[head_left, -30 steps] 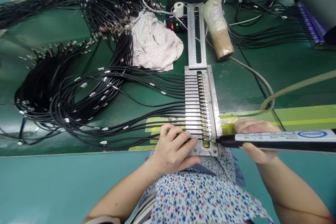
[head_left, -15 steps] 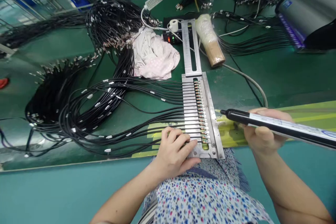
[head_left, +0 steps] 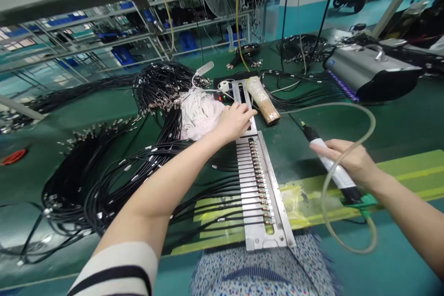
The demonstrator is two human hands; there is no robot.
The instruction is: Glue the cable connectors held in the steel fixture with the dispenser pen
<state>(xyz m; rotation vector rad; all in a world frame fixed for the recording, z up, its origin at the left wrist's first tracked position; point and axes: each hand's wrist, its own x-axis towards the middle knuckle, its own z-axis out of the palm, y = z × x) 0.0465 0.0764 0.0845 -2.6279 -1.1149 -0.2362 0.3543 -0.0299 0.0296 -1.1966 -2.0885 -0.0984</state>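
My left hand (head_left: 236, 120) reaches far forward and rests its curled fingers on the second metal plate (head_left: 243, 97) beyond the slotted fixture (head_left: 258, 189). Black cables (head_left: 211, 185) lie in the fixture's slots with brass connector ends in a row. My right hand (head_left: 348, 159) is closed around a pen-shaped tool (head_left: 328, 157) with a black tip and a pale hose (head_left: 360, 115), held over the table to the right of the fixture.
A large bundle of black cables (head_left: 114, 157) covers the left of the green table. A crumpled cloth (head_left: 199, 113), a wrapped roll (head_left: 263, 101), a black control box (head_left: 225, 90) and a grey machine (head_left: 371, 71) stand at the back. Yellow tape (head_left: 312, 194) marks the table.
My left hand has left the near end of the fixture and reached forward to the far metal plate. My right hand drew the tool away to the right. The view tilted up.
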